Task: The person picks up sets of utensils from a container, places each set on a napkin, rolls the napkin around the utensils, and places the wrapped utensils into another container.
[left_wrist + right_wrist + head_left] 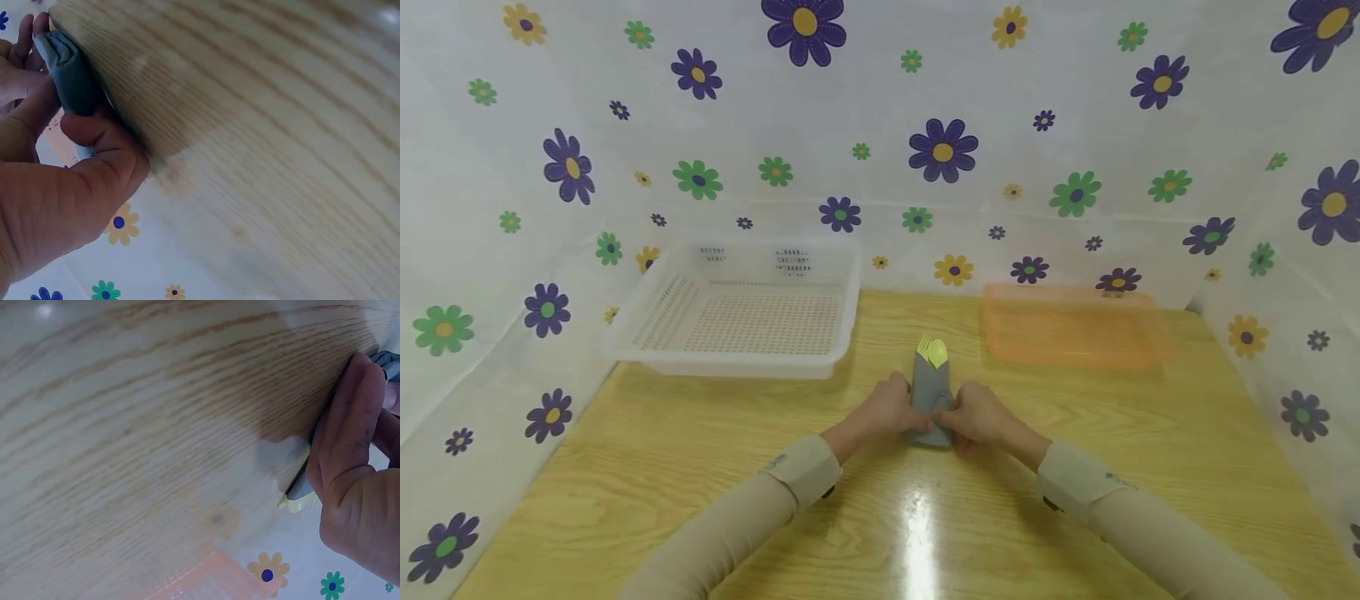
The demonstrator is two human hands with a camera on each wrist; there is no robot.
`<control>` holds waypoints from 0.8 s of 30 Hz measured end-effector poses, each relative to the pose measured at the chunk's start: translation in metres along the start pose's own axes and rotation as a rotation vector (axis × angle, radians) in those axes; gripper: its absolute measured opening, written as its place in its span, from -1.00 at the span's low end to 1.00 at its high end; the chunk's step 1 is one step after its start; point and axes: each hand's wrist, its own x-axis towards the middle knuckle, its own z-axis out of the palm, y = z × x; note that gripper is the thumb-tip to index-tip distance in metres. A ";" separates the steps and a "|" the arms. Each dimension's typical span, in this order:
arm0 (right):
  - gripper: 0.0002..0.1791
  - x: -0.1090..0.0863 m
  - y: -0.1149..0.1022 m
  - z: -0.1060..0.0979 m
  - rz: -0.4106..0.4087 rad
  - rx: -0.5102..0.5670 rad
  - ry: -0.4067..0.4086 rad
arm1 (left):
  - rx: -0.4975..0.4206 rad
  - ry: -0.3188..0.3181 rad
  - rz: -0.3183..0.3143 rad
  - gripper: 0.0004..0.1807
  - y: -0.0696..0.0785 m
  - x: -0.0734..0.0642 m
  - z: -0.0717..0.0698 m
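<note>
A grey folded cloth napkin [931, 385] lies on the table at the centre of the head view. From its far end stick out a yellow fork [925, 342] and a yellow spoon [937, 352]; their handles are hidden in the cloth. My left hand [891, 407] grips the napkin at its left edge, thumb on top. At the right edge my right hand [981, 414] pinches the cloth, the thumb near the left one. In the left wrist view the napkin's folded layers [65, 62] show at its near end. The right wrist view shows my right hand's fingers [350, 419] along the napkin's side.
A white perforated plastic basket [733, 364] stands at the back left of the wooden table [700, 433]. At the back right is a shallow orange translucent tray [1075, 360]. White flower-printed sheeting [880, 108] encloses the back and both sides.
</note>
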 end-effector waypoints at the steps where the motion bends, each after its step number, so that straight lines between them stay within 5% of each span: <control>1: -0.58 0.000 0.000 0.000 -0.003 0.001 0.001 | -0.003 -0.011 -0.004 -0.64 0.000 0.001 -0.001; 13: -0.58 0.000 0.006 0.002 -0.016 0.034 0.002 | -0.028 -0.060 -0.081 -0.70 0.006 0.002 -0.001; 24: -0.58 -0.002 0.010 0.003 0.029 0.082 0.038 | -0.096 0.082 -0.059 -0.76 0.012 -0.007 0.014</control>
